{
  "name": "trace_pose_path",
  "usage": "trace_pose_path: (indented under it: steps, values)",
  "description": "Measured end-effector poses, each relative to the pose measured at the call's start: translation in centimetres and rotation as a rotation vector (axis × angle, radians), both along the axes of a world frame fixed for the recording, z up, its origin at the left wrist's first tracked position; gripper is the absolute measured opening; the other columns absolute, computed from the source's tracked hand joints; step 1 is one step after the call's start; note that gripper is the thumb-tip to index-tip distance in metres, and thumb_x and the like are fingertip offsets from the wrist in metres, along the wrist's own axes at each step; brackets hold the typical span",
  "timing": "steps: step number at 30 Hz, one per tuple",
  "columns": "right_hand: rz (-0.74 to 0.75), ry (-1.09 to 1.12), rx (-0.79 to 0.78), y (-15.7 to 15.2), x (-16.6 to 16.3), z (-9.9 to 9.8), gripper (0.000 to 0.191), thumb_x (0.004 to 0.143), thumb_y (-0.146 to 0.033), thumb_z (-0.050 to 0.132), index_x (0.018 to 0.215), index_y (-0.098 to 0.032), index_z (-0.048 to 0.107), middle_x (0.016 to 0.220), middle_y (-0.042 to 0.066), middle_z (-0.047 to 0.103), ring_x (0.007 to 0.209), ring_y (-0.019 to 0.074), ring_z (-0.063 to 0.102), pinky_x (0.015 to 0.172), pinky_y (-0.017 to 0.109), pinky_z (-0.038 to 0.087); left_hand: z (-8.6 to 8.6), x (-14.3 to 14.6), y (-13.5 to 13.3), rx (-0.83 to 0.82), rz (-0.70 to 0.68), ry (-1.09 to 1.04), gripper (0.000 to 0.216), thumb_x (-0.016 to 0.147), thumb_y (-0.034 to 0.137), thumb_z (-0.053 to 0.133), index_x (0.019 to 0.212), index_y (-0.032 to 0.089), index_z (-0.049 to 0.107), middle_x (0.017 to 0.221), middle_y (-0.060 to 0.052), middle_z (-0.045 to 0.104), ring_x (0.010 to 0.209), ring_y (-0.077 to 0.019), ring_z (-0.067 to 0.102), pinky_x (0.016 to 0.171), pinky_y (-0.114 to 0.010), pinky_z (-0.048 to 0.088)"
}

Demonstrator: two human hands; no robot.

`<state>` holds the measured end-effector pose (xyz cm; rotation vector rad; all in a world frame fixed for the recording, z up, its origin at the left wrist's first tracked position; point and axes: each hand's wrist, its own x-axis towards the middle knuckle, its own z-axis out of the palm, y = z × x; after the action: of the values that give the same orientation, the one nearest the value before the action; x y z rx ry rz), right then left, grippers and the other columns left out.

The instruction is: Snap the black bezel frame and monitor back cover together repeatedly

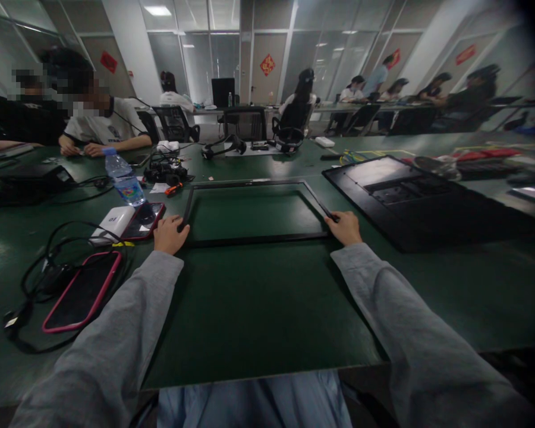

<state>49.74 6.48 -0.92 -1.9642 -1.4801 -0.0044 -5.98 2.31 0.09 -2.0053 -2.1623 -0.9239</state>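
Observation:
A thin black rectangular frame, like a monitor bezel, is held level over the green table, with the tabletop showing through its opening. My left hand grips its left side near the front corner, fingers closed around the edge. On the opposite side my right hand pinches the right bar near the front corner. Whether the frame rests on the table or hangs just above it, I cannot tell. To the right lies a large black panel with a shiny grey area, apart from my right hand.
Left of me are a pink-cased phone, a black cable, a white power bank, another phone and a water bottle. A person sits across at the left. A headset-like device lies farther back.

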Motion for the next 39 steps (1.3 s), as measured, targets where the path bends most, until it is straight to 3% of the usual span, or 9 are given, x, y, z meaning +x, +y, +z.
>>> trace_pose_path:
  steps: [8, 13, 20, 25, 32, 39]
  values:
    - [0.008, 0.015, 0.003, 0.0, 0.2, -0.5, 0.036, 0.077, -0.033, 0.068, 0.108, -0.021, 0.081, 0.103, 0.012, 0.068, 0.106, 0.032, 0.06, 0.099, 0.056, 0.049, -0.1, 0.0, 0.0, -0.034, 0.007, -0.002, 0.03, 0.086, 0.043, 0.067, 0.107, 0.024, 0.078, 0.135, -0.015, 0.07, 0.129, -0.0424, 0.055, 0.103, -0.069, 0.047]
    - [0.006, 0.007, -0.04, 0.1, 0.3, -0.6, 0.037, 0.081, -0.035, 0.066, 0.113, -0.021, 0.08, 0.11, 0.013, 0.067, 0.111, 0.0325, 0.058, 0.1, 0.054, 0.048, -0.2, -0.1, 0.3, 0.008, -0.016, -0.049, 0.037, 0.09, 0.041, 0.06, 0.119, 0.022, 0.074, 0.137, -0.015, 0.068, 0.132, -0.0378, 0.056, 0.109, -0.063, 0.046]
    - [0.011, -0.003, 0.0, 0.3, 0.2, -0.7, 0.034, 0.08, -0.032, 0.064, 0.108, -0.02, 0.079, 0.106, 0.013, 0.067, 0.11, 0.0339, 0.057, 0.098, 0.056, 0.049, 0.1, 2.1, -0.2, 0.058, -0.238, -0.16, 0.041, 0.093, 0.049, 0.06, 0.122, 0.023, 0.072, 0.135, -0.013, 0.069, 0.131, -0.0289, 0.06, 0.117, -0.053, 0.043]
    - [-0.003, 0.034, 0.02, 0.3, 0.1, -0.3, 0.031, 0.077, -0.027, 0.062, 0.102, -0.021, 0.079, 0.1, 0.012, 0.067, 0.104, 0.0314, 0.06, 0.099, 0.055, 0.049, 0.8, 4.3, -2.0, -0.053, -0.315, -0.059, 0.05, 0.09, 0.06, 0.066, 0.129, 0.029, 0.07, 0.145, -0.01, 0.063, 0.138, -0.0338, 0.051, 0.113, -0.062, 0.042]
    - [-0.004, 0.013, -0.024, 0.1, 0.0, 0.0, 0.035, 0.08, -0.026, 0.061, 0.108, -0.016, 0.079, 0.109, 0.016, 0.069, 0.104, 0.0319, 0.062, 0.1, 0.054, 0.05, 2.0, 4.6, -3.1, -0.172, -0.375, 0.061, 0.071, 0.077, 0.068, 0.077, 0.138, 0.033, 0.065, 0.153, -0.012, 0.056, 0.143, -0.0399, 0.045, 0.112, -0.069, 0.039]
    - [-0.011, -0.043, -0.068, 0.0, 0.0, 0.0, 0.041, 0.084, -0.028, 0.061, 0.118, -0.014, 0.078, 0.117, 0.019, 0.068, 0.112, 0.0347, 0.061, 0.101, 0.053, 0.049, 1.8, 4.6, -3.0, -0.196, -0.398, 0.126, 0.067, 0.079, 0.072, 0.072, 0.133, 0.032, 0.069, 0.151, -0.012, 0.058, 0.141, -0.0392, 0.047, 0.113, -0.066, 0.039]
